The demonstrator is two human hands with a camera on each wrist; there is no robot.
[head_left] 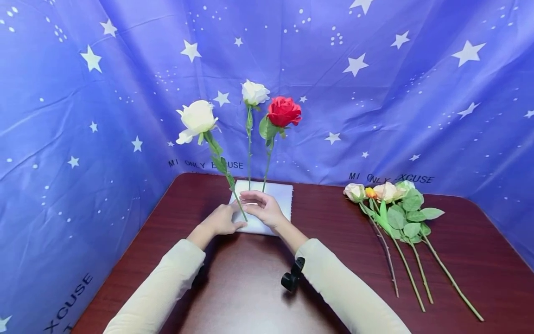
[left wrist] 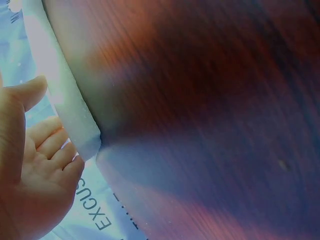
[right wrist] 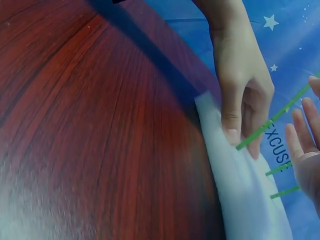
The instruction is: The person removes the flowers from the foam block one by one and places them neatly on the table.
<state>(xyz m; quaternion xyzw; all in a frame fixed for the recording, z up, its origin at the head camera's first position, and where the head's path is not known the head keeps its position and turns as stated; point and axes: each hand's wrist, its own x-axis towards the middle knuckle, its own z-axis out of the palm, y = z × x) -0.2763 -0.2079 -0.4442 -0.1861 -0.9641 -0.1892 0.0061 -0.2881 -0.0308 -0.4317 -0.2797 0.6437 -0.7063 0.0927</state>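
A white foam block (head_left: 267, 227) lies on the table, with a white rose (head_left: 197, 117), a smaller white rose (head_left: 254, 93) and a red rose (head_left: 284, 112) standing in it. The nearest white rose leans left; its green stem (right wrist: 255, 134) meets the block's top. My left hand (head_left: 221, 219) rests on the block's left part, thumb and fingers apart around the stem's base. Loosely bent, the fingers of my right hand (head_left: 267, 208) hover above the block beside that stem; whether they touch it is unclear. In the left wrist view the left hand (left wrist: 40, 170) shows thumb and fingers apart.
To the right on the dark red wooden table (head_left: 325, 213) lie several loose flowers, among them a pale pink rose (head_left: 355, 192) and an orange bud (head_left: 370, 193). A black strapped device (head_left: 292, 277) hangs at the right sleeve. Blue star-patterned cloth (head_left: 317, 60) stands behind the table.
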